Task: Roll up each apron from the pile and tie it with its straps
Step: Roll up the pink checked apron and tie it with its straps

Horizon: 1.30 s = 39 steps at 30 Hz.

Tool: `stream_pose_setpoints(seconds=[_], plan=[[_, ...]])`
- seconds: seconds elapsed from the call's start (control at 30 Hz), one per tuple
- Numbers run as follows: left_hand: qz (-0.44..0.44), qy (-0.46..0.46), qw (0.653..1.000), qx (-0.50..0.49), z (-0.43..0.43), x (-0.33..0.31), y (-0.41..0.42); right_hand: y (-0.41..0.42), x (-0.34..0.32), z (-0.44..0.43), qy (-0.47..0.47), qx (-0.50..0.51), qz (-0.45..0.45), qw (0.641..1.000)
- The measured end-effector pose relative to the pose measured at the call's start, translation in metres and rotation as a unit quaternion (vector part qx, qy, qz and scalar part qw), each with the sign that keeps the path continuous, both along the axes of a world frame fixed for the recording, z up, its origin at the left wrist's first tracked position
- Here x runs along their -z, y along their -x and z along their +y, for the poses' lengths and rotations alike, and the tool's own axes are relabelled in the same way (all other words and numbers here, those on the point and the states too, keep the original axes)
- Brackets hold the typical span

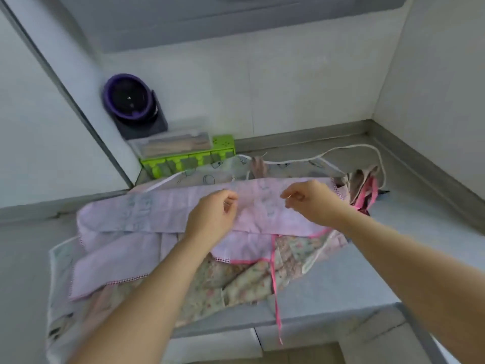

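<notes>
Left hand point(214, 214), right hand point(309, 203), over pink apron point(147, 211)

Pale tiled walls point(288, 82) meet at a corner above a grey countertop point(341, 292), evenly lit.

The lilac apron point(162, 206) has pink trim; the floral apron point(244, 282) shows pink blossoms; the white apron point(204, 174) bears dark doodles. The box point(183, 160) is lime green.

One wide-angle view, from the person's head, looks forward and down. The countertop point(338, 290) corner lies near.
</notes>
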<state>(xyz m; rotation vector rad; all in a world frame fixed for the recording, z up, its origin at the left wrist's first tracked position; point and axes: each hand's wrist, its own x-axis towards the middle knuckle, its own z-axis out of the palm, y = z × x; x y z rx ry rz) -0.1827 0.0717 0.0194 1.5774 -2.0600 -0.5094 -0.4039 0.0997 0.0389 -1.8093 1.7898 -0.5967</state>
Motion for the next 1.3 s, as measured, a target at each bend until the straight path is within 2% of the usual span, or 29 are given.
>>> stream_pose_setpoints(seconds=[0.1,0.17,0.23,0.37,0.4,0.47,0.57,0.67,0.73,0.83,1.0,1.17,1.23,1.3], plan=[[-0.093,-0.053,0.994,0.026,-0.009,0.036,-0.038,-0.027,0.045,-0.018,-0.126,0.020,0.014,0.992],[-0.171,-0.076,0.979,0.083,-0.011,0.056,-0.055,-0.038,0.073,-0.024,-0.191,0.070,-0.035,0.979],[-0.211,-0.085,0.961,0.158,-0.011,0.070,-0.063,-0.046,0.095,-0.027,-0.219,0.116,-0.023,0.969],[-0.287,-0.092,0.919,0.254,-0.014,0.094,-0.069,-0.053,0.122,-0.024,-0.141,0.211,0.075,0.964],[-0.312,-0.084,0.907,0.270,-0.017,0.101,-0.070,-0.053,0.126,-0.023,-0.117,0.211,0.111,0.964],[-0.320,-0.060,0.904,0.276,-0.021,0.106,-0.071,-0.050,0.135,-0.022,-0.090,0.181,0.191,0.960],[-0.265,-0.040,0.929,0.256,-0.028,0.106,-0.069,-0.040,0.136,-0.026,-0.080,0.198,0.216,0.953],[-0.130,-0.025,0.967,0.219,-0.036,0.093,-0.069,-0.034,0.121,-0.035,-0.005,0.280,0.100,0.955],[-0.022,-0.026,0.988,0.154,-0.041,0.073,-0.073,-0.033,0.099,-0.044,0.051,0.324,0.019,0.945],[0.091,-0.013,0.994,0.057,-0.049,0.032,-0.084,-0.034,0.049,-0.058,0.117,0.327,-0.022,0.937],[0.207,0.029,0.977,-0.040,-0.056,-0.049,-0.100,-0.047,-0.047,-0.062,0.276,0.278,-0.003,0.920],[0.251,0.092,0.963,-0.028,-0.046,-0.134,-0.111,-0.059,-0.131,-0.065,0.391,0.231,0.032,0.890],[0.317,0.092,0.944,-0.027,-0.045,-0.166,-0.117,-0.065,-0.165,-0.063,0.464,0.227,0.021,0.856],[0.442,0.006,0.897,-0.017,-0.058,-0.189,-0.127,-0.071,-0.184,-0.069,0.529,0.202,-0.003,0.824]])
